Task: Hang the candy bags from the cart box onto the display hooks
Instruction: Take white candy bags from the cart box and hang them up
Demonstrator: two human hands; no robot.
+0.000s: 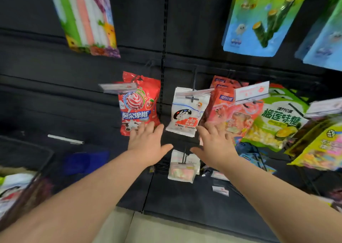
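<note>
A white rabbit-print candy bag (187, 113) hangs on a display hook (193, 94) at the centre of the dark panel. To its left hangs a red lollipop bag (137, 104), to its right a stack of pink bags (229, 109). My left hand (148, 144) reaches up with straight fingers, its tips touching the red bag's bottom edge. With spread fingers and nothing in it, my right hand (215, 146) sits just below the white and pink bags. The cart box (16, 183) with more bags shows blurred at the lower left.
A green durian candy bag (277, 124) and yellow bags (318, 146) hang to the right. Long striped candy packs (87, 17) and blue seaweed bags (259, 17) hang above. A small pastel bag (183, 168) hangs on a lower hook. An empty hook (65, 139) sticks out at left.
</note>
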